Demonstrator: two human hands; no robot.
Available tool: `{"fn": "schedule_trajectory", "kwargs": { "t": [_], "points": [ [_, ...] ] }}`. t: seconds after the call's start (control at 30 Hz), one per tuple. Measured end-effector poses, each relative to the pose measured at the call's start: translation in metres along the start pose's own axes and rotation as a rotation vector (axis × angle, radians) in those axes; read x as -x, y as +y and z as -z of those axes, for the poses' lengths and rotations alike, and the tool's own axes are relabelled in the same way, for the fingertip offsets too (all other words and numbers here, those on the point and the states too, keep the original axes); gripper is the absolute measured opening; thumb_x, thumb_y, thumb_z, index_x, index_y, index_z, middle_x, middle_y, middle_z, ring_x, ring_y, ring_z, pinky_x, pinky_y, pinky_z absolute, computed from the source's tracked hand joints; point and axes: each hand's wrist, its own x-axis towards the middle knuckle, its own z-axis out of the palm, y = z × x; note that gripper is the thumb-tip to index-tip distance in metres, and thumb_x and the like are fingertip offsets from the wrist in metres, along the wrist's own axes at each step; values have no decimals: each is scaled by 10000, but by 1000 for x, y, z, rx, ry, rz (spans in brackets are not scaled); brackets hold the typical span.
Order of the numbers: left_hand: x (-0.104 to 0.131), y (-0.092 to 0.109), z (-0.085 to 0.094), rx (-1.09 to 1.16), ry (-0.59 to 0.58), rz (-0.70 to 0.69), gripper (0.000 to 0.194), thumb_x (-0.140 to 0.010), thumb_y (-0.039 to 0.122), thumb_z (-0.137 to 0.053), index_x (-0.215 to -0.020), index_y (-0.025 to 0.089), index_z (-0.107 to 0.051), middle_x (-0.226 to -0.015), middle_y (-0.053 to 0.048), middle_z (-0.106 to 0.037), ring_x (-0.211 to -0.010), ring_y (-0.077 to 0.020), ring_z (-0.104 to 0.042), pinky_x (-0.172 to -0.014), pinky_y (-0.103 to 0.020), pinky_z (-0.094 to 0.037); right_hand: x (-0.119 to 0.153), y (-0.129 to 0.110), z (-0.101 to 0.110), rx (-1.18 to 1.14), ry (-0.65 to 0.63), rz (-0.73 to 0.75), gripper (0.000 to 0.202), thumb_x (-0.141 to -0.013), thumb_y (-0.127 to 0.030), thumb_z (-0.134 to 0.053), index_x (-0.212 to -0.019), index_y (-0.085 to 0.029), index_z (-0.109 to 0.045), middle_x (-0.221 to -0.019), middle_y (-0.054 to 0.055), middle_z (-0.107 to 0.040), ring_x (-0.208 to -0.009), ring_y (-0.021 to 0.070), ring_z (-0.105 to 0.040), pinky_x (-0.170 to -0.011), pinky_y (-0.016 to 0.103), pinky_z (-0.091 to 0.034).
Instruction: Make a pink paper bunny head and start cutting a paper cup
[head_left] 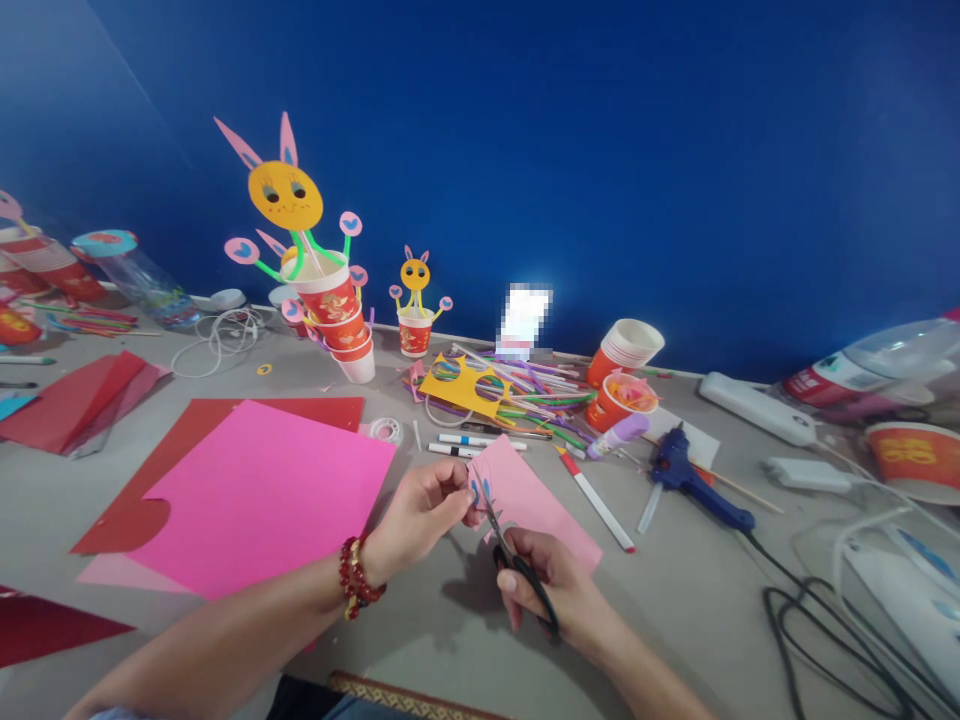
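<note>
My left hand (431, 505), with a red bead bracelet (352, 580) at its wrist, pinches a small pink paper piece (480, 488) that bears blue marks. My right hand (544, 580) grips black-handled scissors (506, 550). Their blades point up and away, parted slightly around the paper piece. Just behind both hands lies a pale pink sheet (540, 500), partly covered by the left fingertips and the scissors. The exact edge where the blades meet the paper is too small to make out.
Bright pink paper (285, 490) lies at left over a red sheet (202, 440). Behind stand paper-cup rabbit figures (326, 290), pipe cleaners (540, 390) and yellow cut-out paper (465, 385). On the right are a white-and-red utility knife (596, 500), a blue glue gun (694, 475) and looped cables (802, 620).
</note>
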Motion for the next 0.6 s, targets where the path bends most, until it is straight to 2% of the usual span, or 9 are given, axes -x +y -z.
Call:
{"fn": "schedule_trajectory", "kwargs": {
  "t": [0.23, 0.6],
  "points": [
    [0, -4, 0, 41, 13, -1, 259, -860, 361, -622, -741, 154, -522, -675, -9, -599, -611, -114, -569, -623, -241, -473, -1, 3, 0, -15, 17, 4, 606, -620, -718, -720, -643, -226, -367, -476, -79, -478, -372, 72, -441, -388, 188, -291],
    [0, -3, 0, 56, 28, -8, 267, -852, 362, -638, -731, 153, -522, -666, -8, -602, -600, -110, -569, -616, -237, -475, -1, 3, 0, -31, 11, 10, 589, -641, -696, -722, -639, -223, -370, -453, -86, -489, -301, 26, -333, -325, 171, -223]
  ]
}}
